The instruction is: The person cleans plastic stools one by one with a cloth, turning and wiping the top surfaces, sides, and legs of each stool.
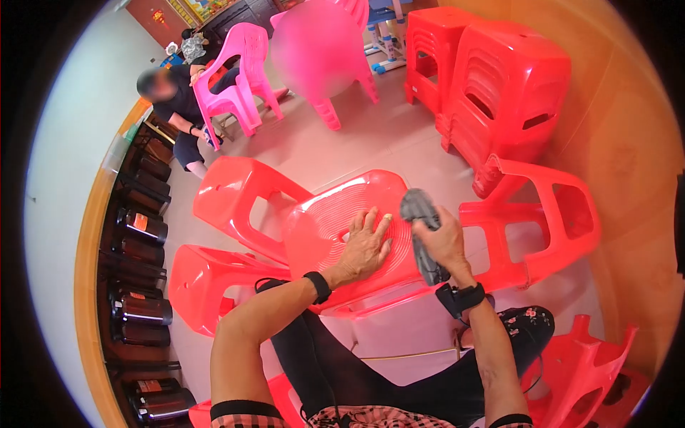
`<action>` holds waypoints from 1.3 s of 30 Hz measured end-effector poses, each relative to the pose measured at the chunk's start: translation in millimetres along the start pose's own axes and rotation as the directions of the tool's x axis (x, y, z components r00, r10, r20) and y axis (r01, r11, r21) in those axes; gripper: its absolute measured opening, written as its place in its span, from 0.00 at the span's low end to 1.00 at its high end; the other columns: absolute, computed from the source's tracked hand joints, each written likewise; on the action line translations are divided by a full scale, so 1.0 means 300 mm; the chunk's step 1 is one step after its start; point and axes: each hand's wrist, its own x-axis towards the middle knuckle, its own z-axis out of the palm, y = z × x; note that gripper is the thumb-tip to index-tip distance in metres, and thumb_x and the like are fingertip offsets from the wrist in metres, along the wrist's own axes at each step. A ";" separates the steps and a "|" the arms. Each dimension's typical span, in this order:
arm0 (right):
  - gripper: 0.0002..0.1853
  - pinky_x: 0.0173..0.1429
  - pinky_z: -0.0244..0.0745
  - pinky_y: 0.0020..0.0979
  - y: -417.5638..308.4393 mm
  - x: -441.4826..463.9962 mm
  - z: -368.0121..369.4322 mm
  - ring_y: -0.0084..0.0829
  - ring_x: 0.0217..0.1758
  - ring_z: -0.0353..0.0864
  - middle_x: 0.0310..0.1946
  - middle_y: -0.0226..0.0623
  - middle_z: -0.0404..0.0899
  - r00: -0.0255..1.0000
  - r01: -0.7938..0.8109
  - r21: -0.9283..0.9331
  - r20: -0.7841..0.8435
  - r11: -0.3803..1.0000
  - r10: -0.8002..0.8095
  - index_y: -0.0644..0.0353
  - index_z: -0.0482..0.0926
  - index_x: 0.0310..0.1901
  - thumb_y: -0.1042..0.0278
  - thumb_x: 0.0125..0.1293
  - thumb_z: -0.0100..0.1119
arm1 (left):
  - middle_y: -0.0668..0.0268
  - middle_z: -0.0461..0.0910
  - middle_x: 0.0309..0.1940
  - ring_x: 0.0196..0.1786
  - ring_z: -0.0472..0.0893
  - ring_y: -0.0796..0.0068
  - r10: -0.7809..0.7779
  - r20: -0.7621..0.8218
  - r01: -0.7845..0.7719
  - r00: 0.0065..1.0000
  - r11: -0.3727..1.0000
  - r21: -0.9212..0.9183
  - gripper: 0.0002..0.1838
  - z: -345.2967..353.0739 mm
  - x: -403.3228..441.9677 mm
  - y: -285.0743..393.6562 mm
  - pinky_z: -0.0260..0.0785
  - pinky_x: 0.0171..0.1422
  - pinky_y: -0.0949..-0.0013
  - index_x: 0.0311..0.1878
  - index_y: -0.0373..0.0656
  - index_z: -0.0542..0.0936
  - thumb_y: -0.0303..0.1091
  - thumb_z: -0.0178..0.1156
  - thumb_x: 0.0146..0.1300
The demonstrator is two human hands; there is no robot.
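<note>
Across the pale floor (389, 132), two red stools (221, 187) crowded the left edge of the central stool (321, 228), another red stool (578, 210) lay off its right edge, and a stool stack (510, 78) stood beyond its far right corner. The left hand (364, 250), fingers part spread and holding nothing, rested mid-seat; the right hand's (445, 239) fingers wrapped a blurred dark grey object (426, 258) at the right edge.

Smooth pinkish-beige floor (385, 135)
Two red plastic stools (222, 180) stand on it at left, stacked red plastic stools (517, 64) at upper right, pink plastic armchairs (251, 43) farther back.
</note>
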 end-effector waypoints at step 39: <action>0.19 0.40 0.73 0.31 0.704 -0.195 0.216 0.26 0.30 0.77 0.25 0.42 0.79 0.925 -0.379 0.247 0.086 0.892 0.369 0.64 0.80 0.39 0.54 0.58 0.58 | 0.50 0.53 0.68 0.70 0.50 0.45 -0.048 0.157 0.039 0.986 0.998 0.056 0.27 -0.026 0.005 -0.015 0.42 0.72 0.46 0.67 0.43 0.61 0.34 0.49 0.63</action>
